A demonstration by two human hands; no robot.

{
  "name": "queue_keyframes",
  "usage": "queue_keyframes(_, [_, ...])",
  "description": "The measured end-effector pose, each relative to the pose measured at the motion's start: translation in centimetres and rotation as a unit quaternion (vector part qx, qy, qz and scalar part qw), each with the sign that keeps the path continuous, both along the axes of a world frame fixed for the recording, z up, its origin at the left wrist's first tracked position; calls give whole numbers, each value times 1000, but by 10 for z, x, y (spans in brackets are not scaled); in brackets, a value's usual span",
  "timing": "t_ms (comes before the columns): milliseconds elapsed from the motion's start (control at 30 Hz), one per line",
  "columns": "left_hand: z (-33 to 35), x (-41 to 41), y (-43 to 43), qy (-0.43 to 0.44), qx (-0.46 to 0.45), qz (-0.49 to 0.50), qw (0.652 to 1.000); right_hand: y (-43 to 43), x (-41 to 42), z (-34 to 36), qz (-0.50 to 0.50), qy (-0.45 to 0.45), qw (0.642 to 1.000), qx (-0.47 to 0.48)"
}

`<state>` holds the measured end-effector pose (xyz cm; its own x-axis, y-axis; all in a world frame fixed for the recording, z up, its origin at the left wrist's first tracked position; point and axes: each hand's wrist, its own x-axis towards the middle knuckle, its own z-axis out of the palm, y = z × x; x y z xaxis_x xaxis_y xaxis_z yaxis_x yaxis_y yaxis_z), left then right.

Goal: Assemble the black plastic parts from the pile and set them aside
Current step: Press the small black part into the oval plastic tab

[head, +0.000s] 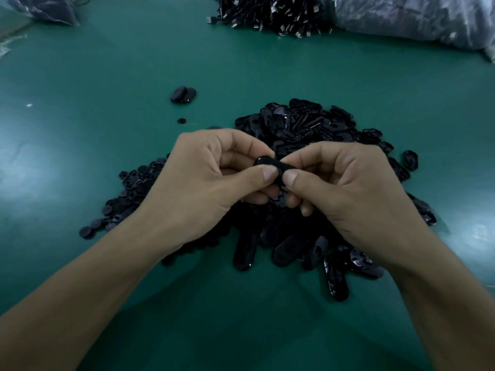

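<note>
You pinch one black part (270, 165) between your left hand (209, 180) and right hand (345, 183) over the pile (308, 129), and with seemingly just two finished pieces (183, 94) set aside at eleven o'clock on the tabletop (107, 76), nearly everything remains.

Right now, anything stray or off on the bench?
Minor only. One small round part lies alone on the green table, apart from the pile, near the two set-aside pieces. A white speck sits farther left. The left hand and right hand pinch one oval part.
</note>
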<state>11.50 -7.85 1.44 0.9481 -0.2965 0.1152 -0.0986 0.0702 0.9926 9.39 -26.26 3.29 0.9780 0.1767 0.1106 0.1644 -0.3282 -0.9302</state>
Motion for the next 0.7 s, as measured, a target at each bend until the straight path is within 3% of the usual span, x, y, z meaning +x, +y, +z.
queue_keyframes(700, [0, -2, 0, -34, 37, 11, 999, 0, -2, 0, -9, -5, 1000, 8])
